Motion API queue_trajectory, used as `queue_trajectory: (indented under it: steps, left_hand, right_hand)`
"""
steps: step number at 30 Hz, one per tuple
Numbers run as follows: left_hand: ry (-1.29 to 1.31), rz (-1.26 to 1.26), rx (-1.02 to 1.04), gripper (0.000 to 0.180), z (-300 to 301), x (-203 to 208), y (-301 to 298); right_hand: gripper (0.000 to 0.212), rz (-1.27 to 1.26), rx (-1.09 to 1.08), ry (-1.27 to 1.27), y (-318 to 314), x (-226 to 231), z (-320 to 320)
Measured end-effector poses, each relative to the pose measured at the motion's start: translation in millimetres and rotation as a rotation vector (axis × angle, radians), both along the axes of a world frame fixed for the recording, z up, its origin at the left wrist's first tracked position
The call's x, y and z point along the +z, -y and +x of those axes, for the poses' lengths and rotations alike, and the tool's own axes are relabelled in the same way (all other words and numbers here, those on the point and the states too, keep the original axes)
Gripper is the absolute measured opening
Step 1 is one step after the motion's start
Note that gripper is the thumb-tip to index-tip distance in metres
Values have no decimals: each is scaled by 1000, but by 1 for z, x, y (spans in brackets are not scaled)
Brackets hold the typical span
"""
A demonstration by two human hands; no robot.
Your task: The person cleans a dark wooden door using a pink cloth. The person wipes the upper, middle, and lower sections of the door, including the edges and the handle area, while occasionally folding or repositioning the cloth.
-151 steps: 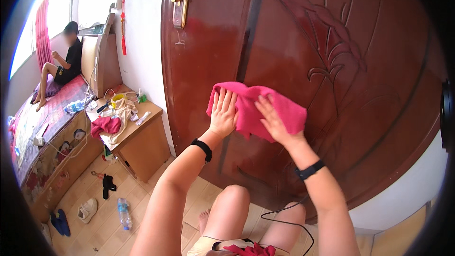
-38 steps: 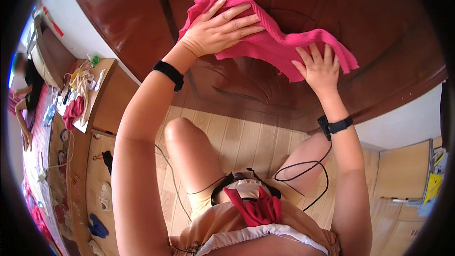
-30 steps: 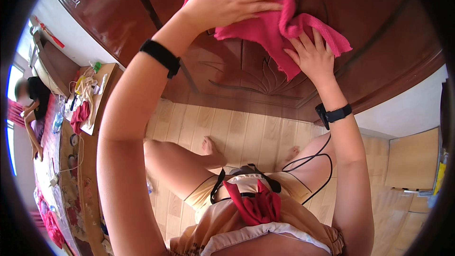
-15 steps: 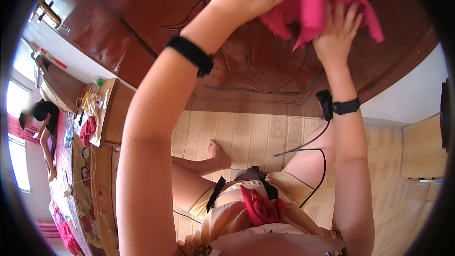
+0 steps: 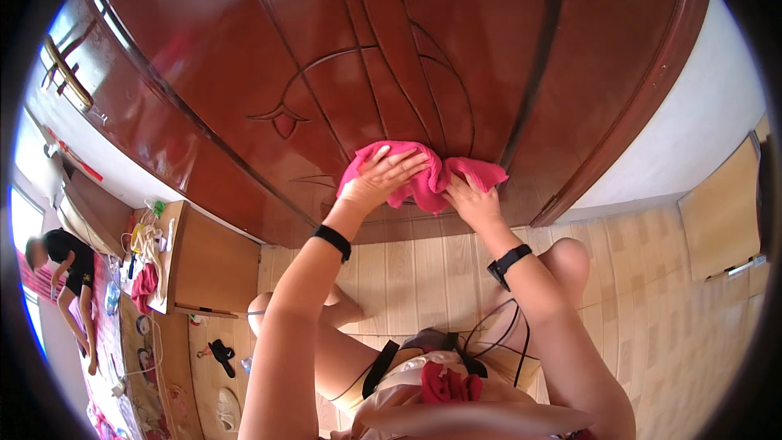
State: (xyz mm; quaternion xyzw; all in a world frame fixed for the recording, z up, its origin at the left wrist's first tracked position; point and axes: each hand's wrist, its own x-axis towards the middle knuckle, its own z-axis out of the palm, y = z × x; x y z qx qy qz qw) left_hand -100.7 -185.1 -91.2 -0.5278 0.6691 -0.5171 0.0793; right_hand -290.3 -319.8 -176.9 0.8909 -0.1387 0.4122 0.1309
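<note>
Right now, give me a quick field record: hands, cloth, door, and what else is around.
left hand: palm flat on the cloth, fingers spread
right hand: pressing the cloth's lower right part
cloth: pink, bunched, held against the door's lower panel
door: dark red-brown wood with carved curved lines; metal handle at upper left
wristbands: black, one on each wrist
floor: light tiles
cabinet: low wooden one at left, cluttered on top
other person: in black top, far left
</note>
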Motion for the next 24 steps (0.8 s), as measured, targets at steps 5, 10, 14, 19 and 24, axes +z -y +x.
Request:
queue_trajectory:
  steps: [5,10,14,19,24]
  left_hand:
    - [-328,-225,46,57,-20,100,19]
    - [-374,-515,29,60,-44,177,41]
    - [-441,-437,65,64,-54,142,49]
    - [-451,-275,71,47,-68,69,51]
    - [-377,-253,103,48,-66,76,61]
  right_hand:
    - [35,-87,-224,155,21,117,7]
    - [51,-82,-185,383,38,209,5]
    - [50,-10,-190,321,36,165,3]
    - [44,65,-144,165,34,89,-4]
    - [40,36,-3,270,39,98,-12]
